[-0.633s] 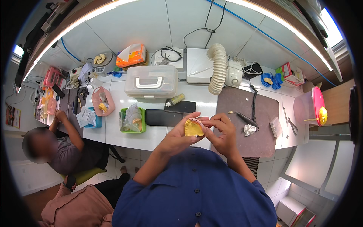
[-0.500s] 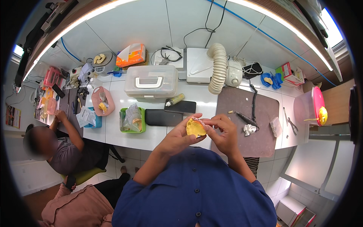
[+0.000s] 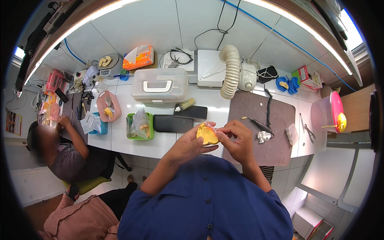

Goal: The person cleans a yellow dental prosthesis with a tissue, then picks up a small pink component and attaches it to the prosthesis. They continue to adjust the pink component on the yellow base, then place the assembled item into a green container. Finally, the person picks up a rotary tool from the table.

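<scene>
A yellow plaster dental cast [image 3: 207,136] is held in front of my chest, just over the table's front edge. My left hand [image 3: 188,143] wraps around it from the left, thumb on its face and fingers beneath. Along the cast's upper right rim runs a pink denture piece [image 3: 212,127], partly covered by fingers. My right hand [image 3: 237,140] pinches that pink rim, thumb and forefinger closed against it. Whether the pink piece sits fully on the cast cannot be made out.
On the brown mat [image 3: 248,110] lie a handpiece [image 3: 260,125], crumpled white tissue [image 3: 264,137] and a small clear box [image 3: 292,134]. A green basket [image 3: 140,127], black cases [image 3: 173,123] and a toolbox [image 3: 160,85] stand left. Two people are at the left; one works at the table.
The cast has turned slightly in my left hand, showing more of its lower edge. My left thumb has shifted up onto its face. My right fingers stay at the rim.
</scene>
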